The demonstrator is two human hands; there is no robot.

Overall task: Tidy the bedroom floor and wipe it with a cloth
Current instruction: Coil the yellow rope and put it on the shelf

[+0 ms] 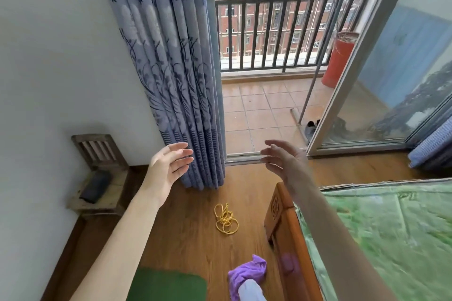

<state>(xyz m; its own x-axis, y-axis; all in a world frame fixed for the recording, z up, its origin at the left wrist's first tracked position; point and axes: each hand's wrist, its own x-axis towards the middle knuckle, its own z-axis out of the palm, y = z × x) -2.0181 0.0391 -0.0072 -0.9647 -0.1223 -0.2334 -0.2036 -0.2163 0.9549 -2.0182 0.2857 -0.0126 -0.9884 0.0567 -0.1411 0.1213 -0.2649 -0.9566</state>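
Both the left hand (pixel 168 166) and the right hand (pixel 285 159) hang empty, fingers spread wide. The tangled yellow cord (pixel 225 219) lies beside the carved wooden bed frame (pixel 281 222), and the crumpled purple cloth (pixel 245 273) sits nearer along it. Judging by this, tidying and wiping both remain.

Purple cloth (pixel 247 273) — crumpled on wooden floor (pixel 186 234), well below both hands' fingers; yellow cord (pixel 226 219) — loosely coiled, nearer the fingers.
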